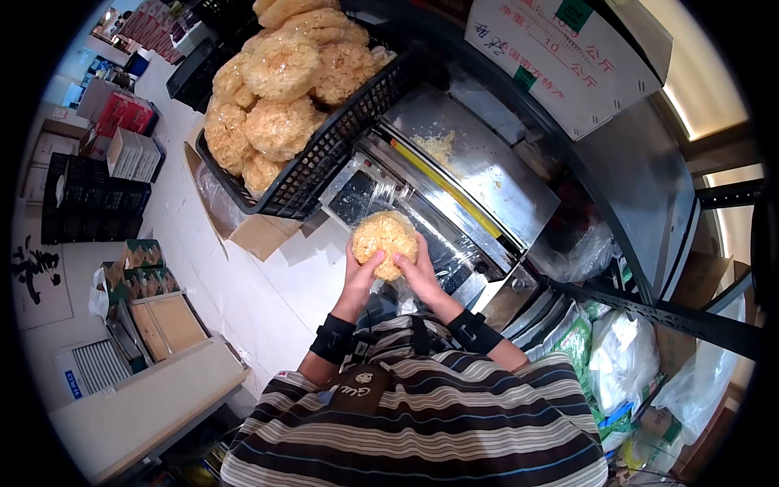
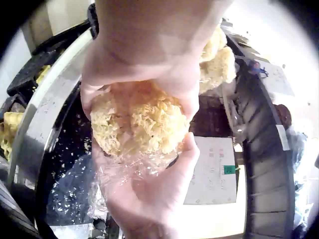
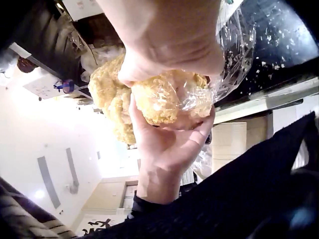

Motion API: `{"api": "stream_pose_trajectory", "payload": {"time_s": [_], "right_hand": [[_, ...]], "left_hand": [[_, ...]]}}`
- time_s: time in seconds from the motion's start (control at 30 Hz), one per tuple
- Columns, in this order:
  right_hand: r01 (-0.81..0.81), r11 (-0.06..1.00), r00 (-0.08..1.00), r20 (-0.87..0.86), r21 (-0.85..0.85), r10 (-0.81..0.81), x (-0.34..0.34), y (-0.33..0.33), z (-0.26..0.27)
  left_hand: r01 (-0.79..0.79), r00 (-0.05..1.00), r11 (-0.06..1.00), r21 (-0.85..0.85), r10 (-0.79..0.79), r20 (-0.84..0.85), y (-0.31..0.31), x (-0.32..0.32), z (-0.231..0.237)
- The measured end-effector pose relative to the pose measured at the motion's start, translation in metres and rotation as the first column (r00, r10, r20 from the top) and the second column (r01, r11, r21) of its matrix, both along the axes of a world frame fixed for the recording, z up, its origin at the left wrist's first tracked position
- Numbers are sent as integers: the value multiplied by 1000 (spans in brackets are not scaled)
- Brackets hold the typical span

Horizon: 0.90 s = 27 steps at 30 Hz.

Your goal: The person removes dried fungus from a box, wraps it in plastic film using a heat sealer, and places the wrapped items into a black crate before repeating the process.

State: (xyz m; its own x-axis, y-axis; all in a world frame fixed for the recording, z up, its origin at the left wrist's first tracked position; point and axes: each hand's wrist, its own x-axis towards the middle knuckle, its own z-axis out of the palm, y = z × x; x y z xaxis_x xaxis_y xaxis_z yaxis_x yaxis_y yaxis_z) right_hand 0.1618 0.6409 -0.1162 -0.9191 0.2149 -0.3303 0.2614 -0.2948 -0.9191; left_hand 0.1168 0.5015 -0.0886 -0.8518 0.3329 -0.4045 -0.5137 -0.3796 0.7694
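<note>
A round, pale yellow dried snow fungus (image 1: 385, 237) in clear plastic film is held in front of the body. My left hand (image 1: 357, 276) grips its left side and my right hand (image 1: 419, 274) its right, both thumbs on the near face. In the left wrist view, frilly lobes (image 2: 158, 124) show between the two hands, and crinkled film (image 2: 132, 167) gathers below them. Loose film (image 3: 234, 59) also trails beside the fungus in the right wrist view. Just beyond the hands is a steel film-wrapping machine (image 1: 487, 174) with a yellow strip.
Several wrapped snow fungus pieces (image 1: 280, 65) are heaped in a black plastic crate (image 1: 312, 166) at the back left. Crumbs (image 1: 438, 148) lie on the machine's steel top. A white carton (image 1: 568, 61) stands at the upper right. Plastic bags (image 1: 621, 357) fill the lower right.
</note>
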Motion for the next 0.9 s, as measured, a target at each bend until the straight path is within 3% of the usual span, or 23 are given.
{"api": "stream_pose_trajectory", "payload": {"time_s": [0.1,0.17,0.2,0.23,0.27,0.3,0.37,0.4,0.43,0.53,0.6,0.63,0.7,0.73,0.77,0.87,0.9], "right_hand": [[-54,998,997,57,28,53,-5,13,1],[-211,971,970,144,113,194,-11,33,-8],[-277,961,940,206,-4,272,-12,47,13],[-312,950,909,286,-18,304,-17,60,30],[-409,909,857,377,84,351,-25,75,35],[-505,846,796,471,172,380,-34,86,37],[-324,664,943,178,673,280,-49,88,28],[-240,696,961,64,676,269,-66,84,31],[-251,746,963,80,617,258,-80,81,36],[-291,733,949,91,615,301,-126,73,16],[-524,743,847,343,415,406,-150,70,3],[-528,742,845,339,413,413,-156,69,1],[-643,755,737,369,127,566,-162,70,3],[-599,798,761,354,63,543,-163,69,3],[-602,796,759,356,63,545,-165,70,6],[-760,601,646,386,248,658,-173,74,14],[-761,600,645,390,247,657,-174,74,16]], "left_hand": [[5,997,1000,22,-6,78,-2,-4,-34],[-2,994,998,58,-5,113,-3,-10,-47],[15,990,994,105,-30,141,-5,-12,-48],[29,984,988,153,-55,169,-6,-14,-48],[36,986,998,43,-43,159,-3,-14,-38],[24,987,999,44,-31,160,-3,-14,-40],[31,994,999,8,-31,109,-3,-14,-44],[32,992,999,-8,-31,124,-2,-14,-43],[29,992,1000,-7,-27,124,-1,-14,-46],[16,1000,999,-48,-16,8,0,-10,-56],[17,1000,999,-50,-17,-12,-1,-9,-61],[24,999,998,-51,-25,-25,-2,-8,-65],[27,1000,998,-55,-27,-8,-2,-7,-56],[30,998,998,-64,-33,-45,-1,-7,-53],[33,996,997,-71,-39,-82,-1,-6,-53],[41,991,993,-108,-54,-123,1,-6,-51],[47,988,991,-128,-65,-142,1,-6,-50]]}}
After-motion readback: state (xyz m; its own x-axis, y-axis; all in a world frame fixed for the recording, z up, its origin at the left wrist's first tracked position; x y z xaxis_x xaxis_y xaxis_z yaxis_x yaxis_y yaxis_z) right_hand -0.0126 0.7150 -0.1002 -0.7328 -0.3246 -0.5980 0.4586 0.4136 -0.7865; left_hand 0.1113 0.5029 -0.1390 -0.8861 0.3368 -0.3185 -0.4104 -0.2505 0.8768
